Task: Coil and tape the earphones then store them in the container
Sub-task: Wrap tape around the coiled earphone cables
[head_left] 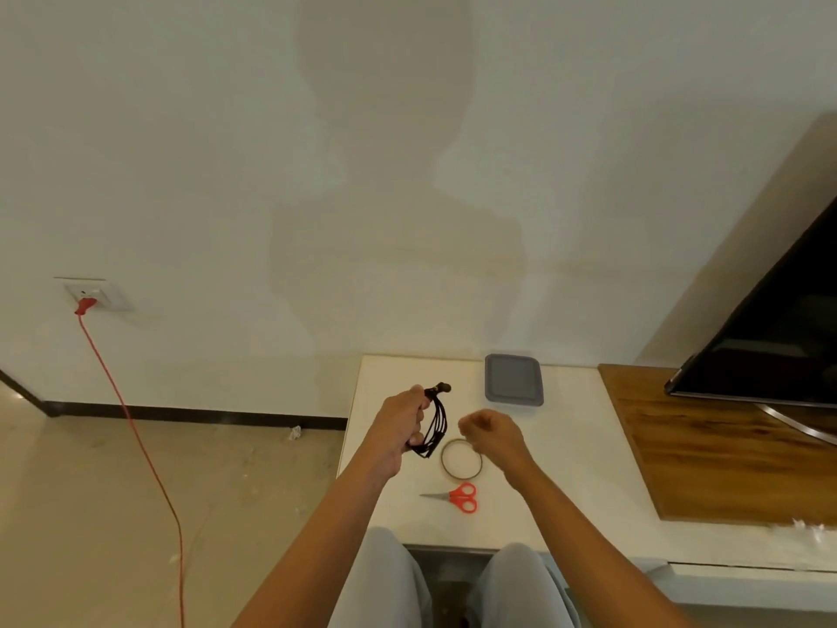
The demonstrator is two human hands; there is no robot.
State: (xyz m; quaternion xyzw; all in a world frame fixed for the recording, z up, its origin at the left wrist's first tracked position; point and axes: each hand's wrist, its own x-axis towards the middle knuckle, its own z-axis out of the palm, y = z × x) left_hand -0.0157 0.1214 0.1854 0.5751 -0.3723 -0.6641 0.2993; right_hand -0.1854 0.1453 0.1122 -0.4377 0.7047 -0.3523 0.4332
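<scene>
Earphones (435, 423), black and already gathered into a bundle of long loops, hang in my left hand (403, 423), which grips them at the top and bottom of the coil so the loops cannot spring apart before tape goes round them. I hold the bundle up off the white table (566, 446), near its left edge, with the earbud ends poking out above my fingers. My left wrist is turned so the open side of the coil faces my right hand (491, 430), leaving the middle of the loops bare for wrapping. My right hand hovers just beside the coil, not touching it, directly over the far rim of the tape roll (462, 460), which lies flat on the table. Its fingers are curled into a loose fist (whether they pinch a strip of clear tape I cannot tell). The red-handled scissors (457, 495) lie nearer to me, blades pointing left, within easy reach for cutting. The grey container (513, 379) sits at the far edge of the table with its lid on, well apart from the coil. Both forearms reach forward, elbows bent, over my knees.
</scene>
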